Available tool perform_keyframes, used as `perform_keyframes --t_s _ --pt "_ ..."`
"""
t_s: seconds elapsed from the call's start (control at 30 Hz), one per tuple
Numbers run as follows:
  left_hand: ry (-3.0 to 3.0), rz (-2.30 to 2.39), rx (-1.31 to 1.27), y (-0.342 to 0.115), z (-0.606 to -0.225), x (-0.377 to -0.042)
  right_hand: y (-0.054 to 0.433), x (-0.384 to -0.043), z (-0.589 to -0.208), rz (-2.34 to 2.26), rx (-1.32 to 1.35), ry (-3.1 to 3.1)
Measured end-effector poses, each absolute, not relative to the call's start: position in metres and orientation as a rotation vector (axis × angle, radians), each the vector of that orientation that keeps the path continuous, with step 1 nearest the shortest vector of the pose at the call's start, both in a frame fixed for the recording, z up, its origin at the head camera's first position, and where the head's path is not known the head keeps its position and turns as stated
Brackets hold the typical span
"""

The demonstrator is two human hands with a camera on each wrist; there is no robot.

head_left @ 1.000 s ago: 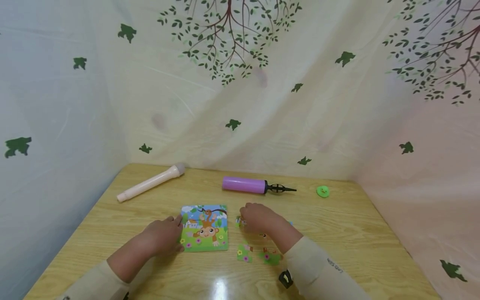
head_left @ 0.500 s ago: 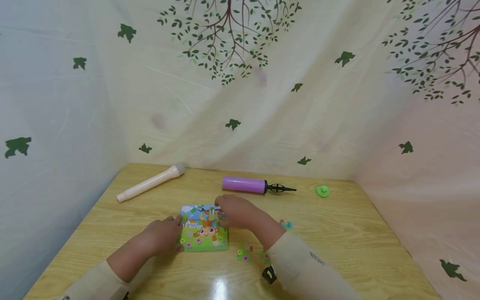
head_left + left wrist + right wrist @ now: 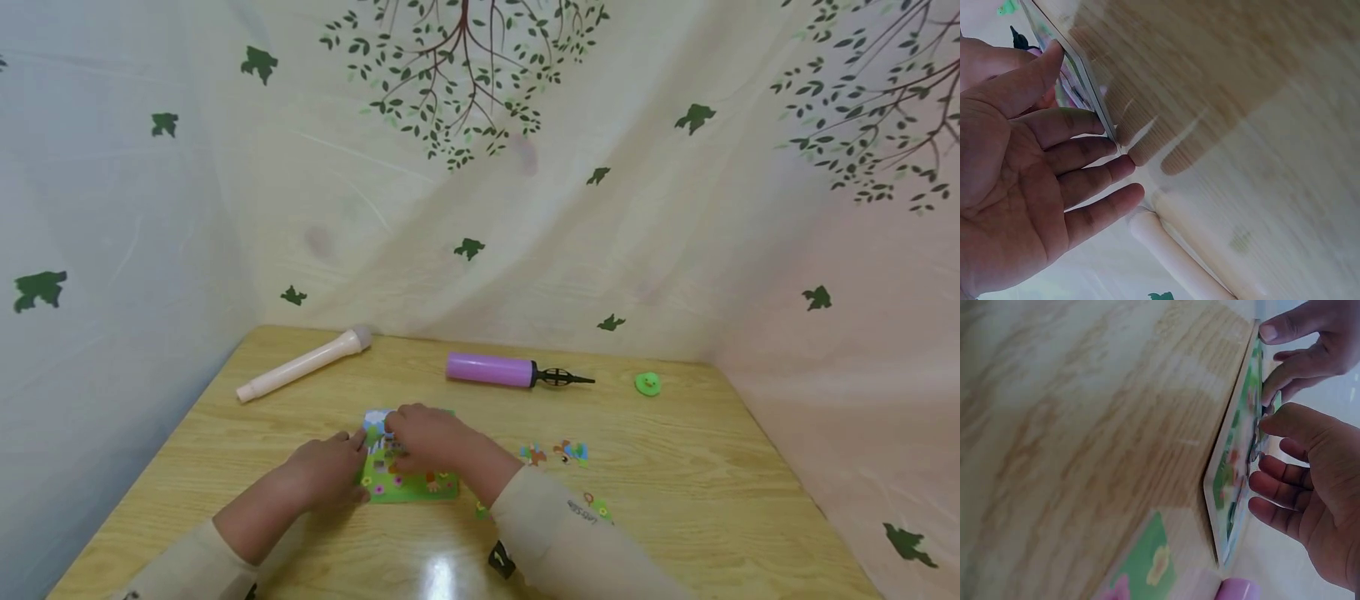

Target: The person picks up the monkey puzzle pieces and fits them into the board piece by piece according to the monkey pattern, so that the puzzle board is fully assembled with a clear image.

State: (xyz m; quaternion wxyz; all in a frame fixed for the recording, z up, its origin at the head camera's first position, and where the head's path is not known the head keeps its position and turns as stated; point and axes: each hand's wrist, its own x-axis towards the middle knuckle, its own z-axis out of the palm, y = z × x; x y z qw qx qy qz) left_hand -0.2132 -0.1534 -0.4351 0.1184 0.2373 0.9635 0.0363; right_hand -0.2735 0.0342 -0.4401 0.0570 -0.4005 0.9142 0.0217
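Observation:
A square monkey-picture puzzle board (image 3: 416,489) lies flat on the table in front of the person. The left hand (image 3: 324,475) rests at its left edge; in the left wrist view the fingers (image 3: 1094,181) are spread, their tips at the board's side. Over the board's upper middle is the right hand (image 3: 437,440), hiding much of the picture. Its thumb and fingertips pinch a small puzzle piece (image 3: 1277,402), seen edge-on and tilted close to the board in the right wrist view. Loose puzzle pieces (image 3: 573,452) lie right of the board, some partly behind the right sleeve.
Behind the board lies a purple balloon pump (image 3: 491,370) with a black nozzle. At the back left is a pale pink toy microphone (image 3: 303,365), and a small green duck (image 3: 648,383) sits at the back right. A leaf-patterned cloth (image 3: 360,275) encloses the wooden table (image 3: 675,500).
The right hand has moved left from the loose pieces to over the board, carrying a puzzle piece. More loose pieces on the right are uncovered. The left hand stays at the board's edge.

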Motion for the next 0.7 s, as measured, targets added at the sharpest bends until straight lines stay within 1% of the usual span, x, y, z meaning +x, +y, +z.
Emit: perform_keyframes --t_s 0.2,0.5,0.7 --pt "2.812 0.164 0.683 -0.157 -0.434 -0.214 0.029 -0.274 -0.445 0.064 -1.214 2.775" --pt "2.889 0.306 0.741 -0.164 -0.439 -0.213 0.028 -0.275 -0.45 0.012 -1.217 2.801" --pt "2.883 0.388 0.686 -0.166 -0.444 -0.214 0.031 -0.277 -0.452 -0.006 -1.288 2.799"
